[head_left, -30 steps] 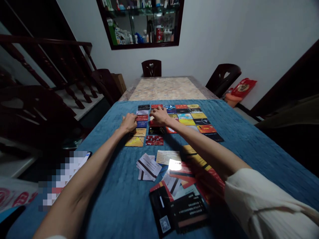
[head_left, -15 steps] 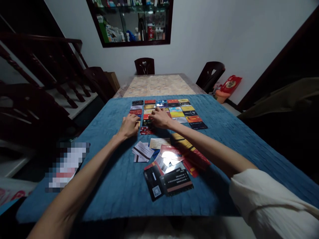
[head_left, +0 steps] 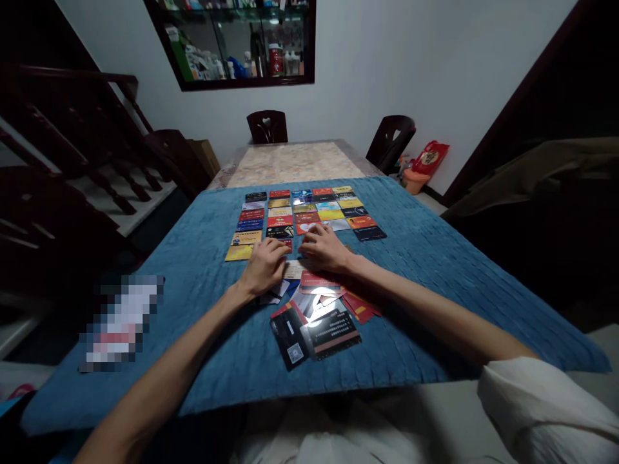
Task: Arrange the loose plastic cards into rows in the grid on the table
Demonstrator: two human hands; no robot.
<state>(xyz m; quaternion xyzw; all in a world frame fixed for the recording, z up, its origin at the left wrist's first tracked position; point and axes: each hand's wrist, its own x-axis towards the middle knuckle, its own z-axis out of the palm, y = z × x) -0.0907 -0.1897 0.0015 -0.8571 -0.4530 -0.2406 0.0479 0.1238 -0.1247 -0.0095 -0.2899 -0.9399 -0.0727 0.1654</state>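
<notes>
Several bank-style cards lie face up in columns on the blue cloth [head_left: 193,245]. My left hand [head_left: 265,263] lies low over the second column, fingers stretched to the right across a red card [head_left: 287,245], which it partly covers. A yellow card [head_left: 238,252] sits just left of that hand. My right hand [head_left: 326,249] is below the third column, under a card with a white heart [head_left: 305,227]. Its fingers are bent together, and whatever they grip is hidden. Closer to me is a loose, overlapping pile with a red card [head_left: 319,282] and a black card [head_left: 333,336].
Bare patterned tabletop [head_left: 290,161] shows beyond the cloth. Dark chairs [head_left: 267,126] stand around the table. A blurred-out item [head_left: 123,322] lies at the cloth's left edge. Stair railings [head_left: 72,135] rise at the left.
Both hands have moved towards me relative to the card columns. The left hand has uncovered the bottom of the first column, showing the yellow card. My view has shifted slightly.
</notes>
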